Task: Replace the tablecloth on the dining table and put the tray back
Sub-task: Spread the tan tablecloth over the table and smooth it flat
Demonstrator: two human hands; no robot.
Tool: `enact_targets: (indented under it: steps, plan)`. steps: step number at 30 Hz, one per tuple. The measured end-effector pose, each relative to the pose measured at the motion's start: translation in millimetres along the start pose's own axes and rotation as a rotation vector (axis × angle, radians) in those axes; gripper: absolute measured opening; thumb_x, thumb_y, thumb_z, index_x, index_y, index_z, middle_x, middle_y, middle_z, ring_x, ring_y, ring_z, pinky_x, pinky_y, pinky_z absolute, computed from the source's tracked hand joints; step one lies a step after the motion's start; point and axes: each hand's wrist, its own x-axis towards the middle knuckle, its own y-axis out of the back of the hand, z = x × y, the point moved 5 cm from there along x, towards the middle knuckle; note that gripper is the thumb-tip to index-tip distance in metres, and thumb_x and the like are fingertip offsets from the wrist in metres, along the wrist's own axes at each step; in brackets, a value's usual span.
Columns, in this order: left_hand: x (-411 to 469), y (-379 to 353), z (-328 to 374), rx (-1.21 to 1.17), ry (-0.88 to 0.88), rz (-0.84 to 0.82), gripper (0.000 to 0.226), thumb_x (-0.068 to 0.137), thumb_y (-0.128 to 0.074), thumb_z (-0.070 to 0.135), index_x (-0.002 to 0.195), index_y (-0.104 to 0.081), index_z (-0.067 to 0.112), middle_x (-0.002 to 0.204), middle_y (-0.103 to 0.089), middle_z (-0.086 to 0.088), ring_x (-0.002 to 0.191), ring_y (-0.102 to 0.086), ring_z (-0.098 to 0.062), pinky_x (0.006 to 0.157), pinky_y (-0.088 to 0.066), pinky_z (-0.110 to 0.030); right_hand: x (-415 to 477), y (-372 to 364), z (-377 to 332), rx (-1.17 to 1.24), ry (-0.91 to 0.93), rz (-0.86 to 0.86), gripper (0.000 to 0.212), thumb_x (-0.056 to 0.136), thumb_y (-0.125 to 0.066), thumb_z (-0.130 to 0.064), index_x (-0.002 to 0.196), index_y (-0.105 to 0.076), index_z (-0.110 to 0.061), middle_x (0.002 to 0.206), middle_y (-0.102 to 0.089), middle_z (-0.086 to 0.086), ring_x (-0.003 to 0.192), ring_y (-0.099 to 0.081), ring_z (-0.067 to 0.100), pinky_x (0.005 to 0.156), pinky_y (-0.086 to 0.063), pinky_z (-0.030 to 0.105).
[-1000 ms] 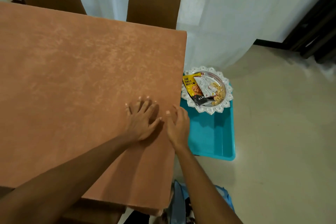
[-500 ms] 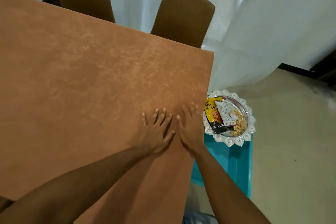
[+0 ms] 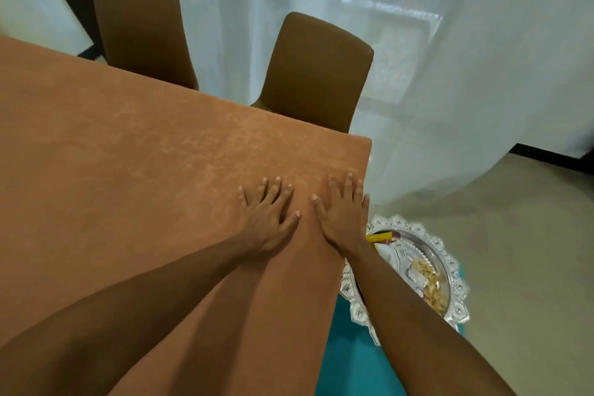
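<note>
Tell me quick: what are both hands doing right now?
Left hand: open, fingers spread flat on the tablecloth, holding nothing.
Right hand: open, flat on the tablecloth near its right edge, holding nothing.

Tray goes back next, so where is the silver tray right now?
Head view, lower right: the silver tray sits off the table, on a teal surface beside the tablecloth's right edge, partly hidden behind the right arm.
</note>
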Motion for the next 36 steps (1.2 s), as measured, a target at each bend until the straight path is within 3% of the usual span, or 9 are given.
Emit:
enact_targets:
  steps: [4,10,16,28,30,33,36]
  plan:
    - [61,2,12,0.012,0.037,0.027,0.075,0.093,-0.015,0.074,0.158,-0.005,0.039,0.168,0.004,0.005,0.154,0.007,-0.025,0.115,0.007,-0.066,53,7,16,0.048,-0.038,-0.005,0.073,0.100,-0.027,-0.068,0.162,-0.010,-0.032,0.171,0.004,0.007,0.157,0.010,0.028,0.122,0.001,0.060]
    - [108,2,24,0.068,0.068,0.053,0.075,0.091,-0.009,0.076,0.157,0.003,0.043,0.167,0.010,0.007,0.154,0.011,-0.026,0.113,0.008,-0.071,111,7,33,0.093,-0.101,0.060,0.083,0.098,-0.027,-0.072,0.163,-0.004,-0.026,0.171,0.003,0.006,0.157,0.004,0.032,0.123,-0.001,0.058]
    - [125,3,25,0.083,0.059,0.039,0.074,0.090,-0.005,0.077,0.156,0.007,0.045,0.167,0.013,0.009,0.153,0.014,-0.025,0.111,0.008,-0.073,128,19,34,0.095,-0.102,0.151,0.079,0.097,-0.031,-0.072,0.158,-0.018,-0.024,0.167,-0.016,0.008,0.155,-0.012,0.032,0.123,-0.019,0.058]
    - [132,6,28,0.073,0.070,0.017,0.074,0.091,-0.006,0.076,0.156,0.008,0.044,0.167,0.015,0.007,0.153,0.017,-0.025,0.110,0.014,-0.072,153,18,44,0.107,-0.192,0.032,0.083,0.090,-0.027,-0.082,0.153,-0.029,-0.027,0.157,-0.036,0.008,0.143,-0.037,0.034,0.116,-0.035,0.054]
    - [123,7,27,0.035,0.049,0.023,0.072,0.094,-0.010,0.075,0.157,0.004,0.043,0.167,0.012,0.007,0.153,0.016,-0.024,0.112,0.014,-0.070,151,22,45,0.094,-0.205,-0.006,0.081,0.093,-0.027,-0.079,0.157,-0.023,-0.028,0.162,-0.029,0.010,0.148,-0.029,0.036,0.117,-0.028,0.057]
    - [106,5,23,0.007,0.026,0.065,0.069,0.096,-0.012,0.072,0.157,0.001,0.044,0.167,0.011,0.007,0.153,0.016,-0.024,0.113,0.015,-0.068,129,27,29,0.033,-0.118,0.088,0.077,0.098,-0.025,-0.073,0.162,-0.010,-0.031,0.170,-0.006,0.008,0.156,-0.004,0.035,0.121,-0.006,0.061]
    - [107,1,19,0.025,0.044,0.060,0.068,0.095,-0.009,0.073,0.156,0.003,0.046,0.167,0.013,0.007,0.153,0.016,-0.026,0.113,0.012,-0.070,107,13,9,0.013,-0.005,0.102,0.073,0.101,-0.024,-0.069,0.162,-0.011,-0.031,0.171,-0.002,0.007,0.156,0.004,0.032,0.123,0.000,0.059]
